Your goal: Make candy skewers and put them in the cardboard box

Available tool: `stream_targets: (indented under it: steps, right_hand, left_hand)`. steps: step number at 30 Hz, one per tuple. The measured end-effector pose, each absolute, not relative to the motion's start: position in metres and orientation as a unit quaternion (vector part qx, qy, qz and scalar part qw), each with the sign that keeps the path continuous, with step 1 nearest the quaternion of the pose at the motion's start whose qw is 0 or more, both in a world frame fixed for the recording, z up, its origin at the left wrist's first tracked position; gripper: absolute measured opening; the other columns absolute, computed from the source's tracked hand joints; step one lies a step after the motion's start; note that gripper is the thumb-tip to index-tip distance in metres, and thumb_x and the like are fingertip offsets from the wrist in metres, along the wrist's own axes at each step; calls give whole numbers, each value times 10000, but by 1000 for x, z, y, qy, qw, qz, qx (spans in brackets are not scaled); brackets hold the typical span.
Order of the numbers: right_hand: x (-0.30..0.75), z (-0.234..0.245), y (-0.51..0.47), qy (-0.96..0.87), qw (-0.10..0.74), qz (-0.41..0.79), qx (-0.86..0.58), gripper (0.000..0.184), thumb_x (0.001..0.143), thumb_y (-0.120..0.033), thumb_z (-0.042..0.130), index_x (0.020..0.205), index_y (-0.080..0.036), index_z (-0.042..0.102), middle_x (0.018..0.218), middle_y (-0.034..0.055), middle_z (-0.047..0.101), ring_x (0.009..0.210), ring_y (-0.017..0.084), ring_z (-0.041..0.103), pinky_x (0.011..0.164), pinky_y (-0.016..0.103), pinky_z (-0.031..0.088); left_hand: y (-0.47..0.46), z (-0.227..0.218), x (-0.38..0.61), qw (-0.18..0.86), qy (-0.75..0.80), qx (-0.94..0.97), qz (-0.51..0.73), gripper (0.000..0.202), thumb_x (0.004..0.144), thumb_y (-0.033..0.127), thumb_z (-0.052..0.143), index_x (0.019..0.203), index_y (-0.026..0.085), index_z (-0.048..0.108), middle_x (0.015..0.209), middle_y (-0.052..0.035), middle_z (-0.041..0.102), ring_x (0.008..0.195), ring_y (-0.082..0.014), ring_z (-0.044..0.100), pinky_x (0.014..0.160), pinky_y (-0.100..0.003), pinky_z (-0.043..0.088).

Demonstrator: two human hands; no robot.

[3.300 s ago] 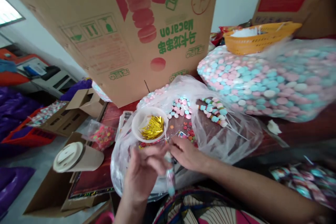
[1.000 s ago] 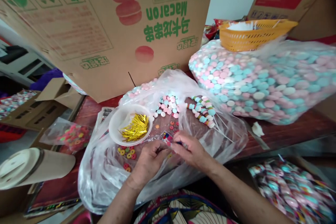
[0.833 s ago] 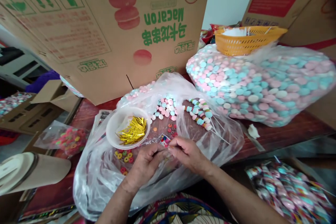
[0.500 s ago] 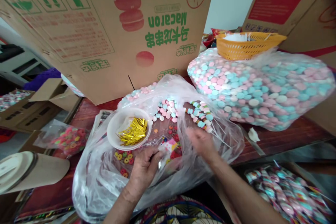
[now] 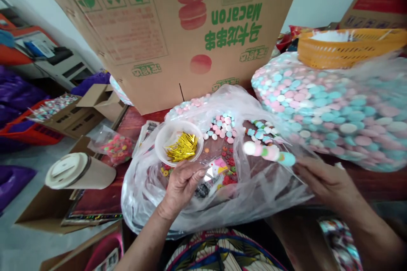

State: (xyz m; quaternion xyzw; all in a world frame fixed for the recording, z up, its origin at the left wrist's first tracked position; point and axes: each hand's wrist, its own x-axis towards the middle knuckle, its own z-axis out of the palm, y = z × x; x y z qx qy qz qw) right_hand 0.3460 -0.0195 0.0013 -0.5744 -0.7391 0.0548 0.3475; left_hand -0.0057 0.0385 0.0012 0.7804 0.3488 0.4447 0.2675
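Observation:
My left hand (image 5: 183, 183) pinches the edge of a small clear printed bag (image 5: 213, 173) above the plastic sheet. Held in my right hand (image 5: 322, 178) is a candy skewer (image 5: 269, 152) of pink, white, blue and green pieces, its tip pointing left towards the bag. The fingers close around its stick end, which is mostly hidden. Behind it, more candy skewers (image 5: 260, 130) lie on the sheet. A white bowl (image 5: 160, 152) of gold twist ties (image 5: 182, 147) stands just beyond my left hand. Loose pastel candies (image 5: 222, 127) and red ring candies (image 5: 229, 178) lie nearby.
A large carton (image 5: 190, 67) stands at the back. To the right, a big bag of pastel candies (image 5: 337, 110) carries a yellow basket (image 5: 330, 53). A lidded paper cup (image 5: 95, 173) and a bag of ring candies (image 5: 117, 148) are at left.
My right hand has taken up a candy skewer from the bunch and moved right with it. My left hand still holds the small bag. The view has swung left.

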Motion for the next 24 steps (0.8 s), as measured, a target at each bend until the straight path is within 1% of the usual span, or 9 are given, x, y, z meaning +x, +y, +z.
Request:
stream_targets:
  steps: [3, 8, 11, 15, 17, 18, 20, 22, 24]
  right_hand:
    - [325, 18, -20, -816, 331, -6, -473, 240, 868, -130, 521, 1059, -241, 615, 856, 52, 703, 762, 188, 668, 663, 285, 527]
    - [312, 37, -14, -865, 279, -27, -417, 311, 851, -43, 462, 1081, -203, 596, 822, 53, 691, 720, 154, 647, 636, 247, 505]
    - [310, 43, -14, -879, 270, -11, -393, 299, 858, -36, 441, 1055, -205, 588, 773, 33, 678, 664, 131, 630, 594, 219, 484]
    - [307, 41, -12, -887, 250, 17, -388, 261, 893, -70, 416, 1052, -203, 575, 743, 28, 664, 655, 131, 619, 601, 229, 474]
    - [305, 38, -10, -886, 239, 18, -398, 247, 906, -92, 408, 1048, -197, 581, 780, 41, 678, 674, 140, 622, 618, 245, 472]
    - [304, 37, -9, -885, 233, 20, -402, 232, 913, -109, 409, 1032, -193, 589, 791, 46, 682, 681, 144, 622, 624, 250, 469]
    - [300, 37, -6, -887, 220, 34, -406, 215, 926, -143, 405, 975, -189, 609, 777, 47, 675, 683, 147, 615, 621, 251, 451]
    - [293, 40, -3, -893, 201, 53, -399, 231, 927, -152, 395, 921, -187, 623, 736, 39, 657, 672, 148, 603, 603, 248, 421]
    - [283, 42, 2, -906, 171, 79, -379, 248, 913, -131, 392, 862, -185, 629, 706, 30, 645, 657, 146, 591, 588, 250, 388]
  left_hand:
    - [39, 4, -4, 279, 348, 781, 438, 138, 902, 220, 552, 890, 203, 689, 756, -8, 703, 697, -129, 631, 726, -285, 487]
    - [38, 7, -11, 264, 379, 780, 422, 154, 905, 243, 548, 841, 195, 680, 744, -14, 709, 686, -136, 630, 706, -284, 478]
    - [36, 10, -13, 280, 347, 807, 387, 146, 906, 244, 549, 882, 201, 687, 784, -20, 723, 707, -137, 637, 710, -277, 469]
    - [35, 17, -5, 287, 332, 830, 342, 202, 928, 288, 514, 891, 187, 686, 720, -26, 700, 675, -138, 622, 664, -260, 447]
    - [36, 19, 0, 265, 323, 850, 321, 278, 942, 370, 474, 968, 182, 677, 757, -45, 706, 706, -156, 630, 672, -272, 444]
    - [37, 19, 2, 251, 317, 861, 309, 353, 930, 453, 465, 1022, 178, 666, 789, -59, 711, 729, -171, 635, 679, -284, 444]
    - [38, 18, 5, 226, 312, 881, 275, 572, 844, 647, 457, 1081, 162, 645, 825, -80, 709, 750, -204, 637, 691, -311, 442]
    - [39, 17, 9, 218, 326, 892, 224, 689, 754, 759, 441, 990, 152, 667, 768, -74, 690, 703, -214, 621, 683, -324, 432]
    - [39, 16, 14, 238, 355, 887, 175, 638, 756, 749, 462, 863, 157, 675, 709, -54, 663, 659, -200, 600, 660, -307, 422]
